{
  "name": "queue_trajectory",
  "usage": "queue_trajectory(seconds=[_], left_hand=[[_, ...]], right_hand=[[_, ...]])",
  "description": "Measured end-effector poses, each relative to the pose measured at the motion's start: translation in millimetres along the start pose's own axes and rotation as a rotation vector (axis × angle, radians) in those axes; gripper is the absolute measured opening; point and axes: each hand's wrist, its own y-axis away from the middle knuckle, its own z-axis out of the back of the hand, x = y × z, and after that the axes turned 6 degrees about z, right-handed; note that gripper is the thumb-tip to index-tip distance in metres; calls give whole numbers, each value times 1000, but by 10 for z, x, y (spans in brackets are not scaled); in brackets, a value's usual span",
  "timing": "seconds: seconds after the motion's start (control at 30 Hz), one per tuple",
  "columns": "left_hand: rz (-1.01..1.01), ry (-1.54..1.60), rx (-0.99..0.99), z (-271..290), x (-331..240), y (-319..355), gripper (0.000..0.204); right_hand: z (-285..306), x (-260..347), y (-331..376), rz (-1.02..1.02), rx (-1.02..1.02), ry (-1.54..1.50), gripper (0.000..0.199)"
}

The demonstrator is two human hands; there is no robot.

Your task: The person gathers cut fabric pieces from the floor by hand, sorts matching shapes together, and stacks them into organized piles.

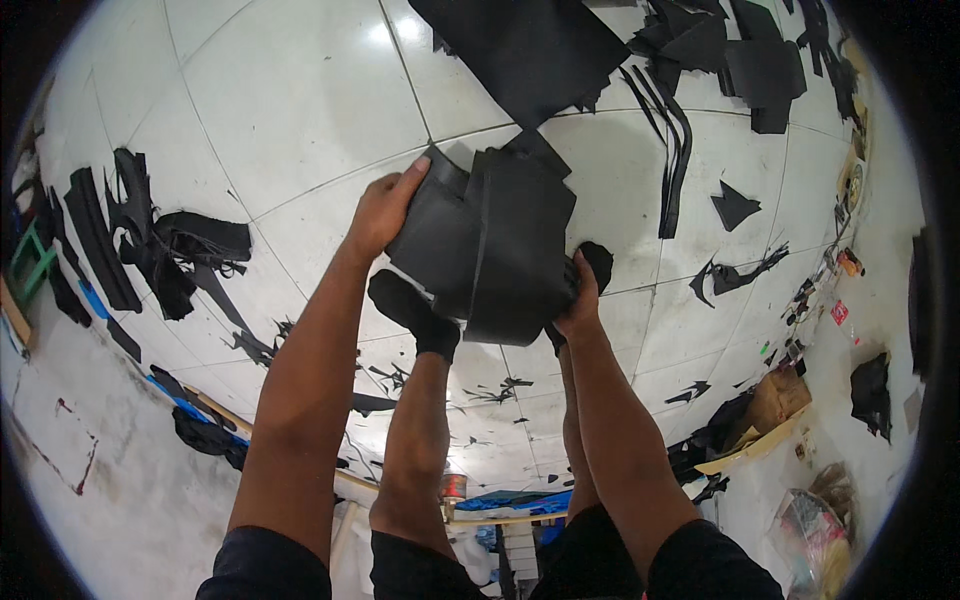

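Note:
Between my two hands is a bundle of black sheet pieces, which look like leather or a similar material, overlapping and partly curled. My left hand grips its left edge, with the thumb lying on top near the upper corner. At the lower right edge, my right hand is closed on the bundle, its fingers mostly hidden under and behind it. Just beyond the bundle a large black sheet lies on the tiled floor, and a smaller dark piece shows between them.
Black scraps are heaped at the far right, with long thin strips nearer. More dark offcuts lie at the left. My black-socked feet are under the bundle. A cardboard box and a plastic bag stand at the lower right.

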Motion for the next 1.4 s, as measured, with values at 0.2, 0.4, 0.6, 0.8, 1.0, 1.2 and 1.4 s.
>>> queue_trajectory(seconds=[0.2, 0.4, 0.6, 0.8, 1.0, 1.2, 1.4], left_hand=[[-32, -2, -6, 138, 30, -446, 75], [-124, 238, -594, -31, 678, -120, 58], [205, 585, -468, -576, 1860, 451, 65], [-19, 921, -307, -1035, 2081, 234, 57], [111, 1334, -170, -1127, 1777, 265, 75], [118, 1458, -109, -1215, 1733, 227, 72], [134, 1439, -142, -1116, 1833, 329, 73]], right_hand=[[-226, 14, -270, -19, 7, 140, 56], [-43, 375, -281, -64, -6, 627, 71], [-947, 668, -434, 640, -21, 1402, 59], [-1385, 779, -928, 486, 337, 1769, 46], [-1362, 845, -1106, 508, 272, 1679, 42], [-1351, 902, -1110, 516, 212, 1702, 47], [-1543, 693, -831, 176, 143, 1300, 52]])
